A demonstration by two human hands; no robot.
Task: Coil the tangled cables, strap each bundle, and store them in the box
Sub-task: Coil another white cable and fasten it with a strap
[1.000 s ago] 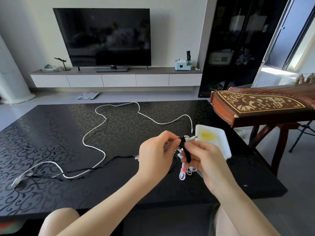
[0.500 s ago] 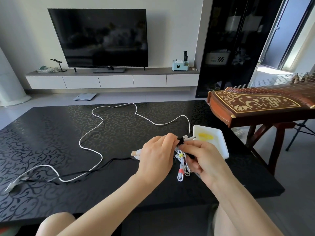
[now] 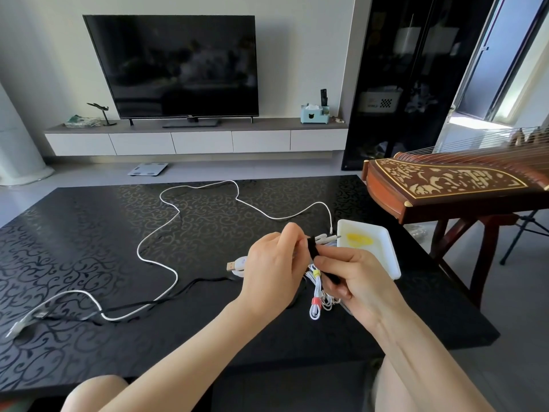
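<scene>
the white cable bundle [image 3: 317, 288], with yellow and red clips, has a black strap [image 3: 312, 248] at its top. the left hand [image 3: 273, 272] pinches the bundle, the right hand [image 3: 358, 282] pinches the strap; fingers hide the strap's ends.

Surface: glossy black table [image 3: 89, 233], scroll-patterned. A long white cable [image 3: 139, 251] is laid loose on it, looped from just beside the white box [image 3: 389, 258] across the far middle to the near left, where its plug end [image 3: 17, 330] is seen. It is crossed near left by a thin black cable [image 3: 166, 300]. The box is set at the right edge.
</scene>
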